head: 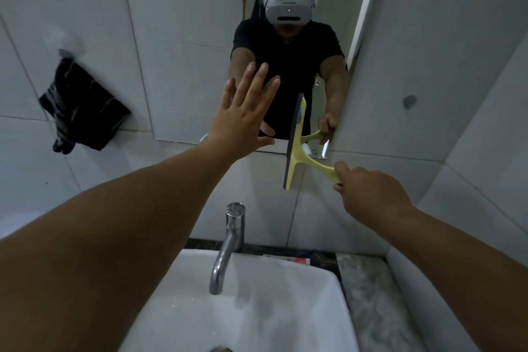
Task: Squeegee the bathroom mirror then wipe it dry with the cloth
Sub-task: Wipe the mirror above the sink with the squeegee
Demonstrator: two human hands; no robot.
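My right hand (371, 191) gripped handle of squeegee (297, 148), fingers curled round it. Squeegee pale yellow, dark rubber blade, blade upright across bottom edge of mirror (205, 46), near its right corner. My left hand (243, 114) spread flat against mirror's lower part. Dark cloth (83, 108) hung on wall hook, well left of mirror.
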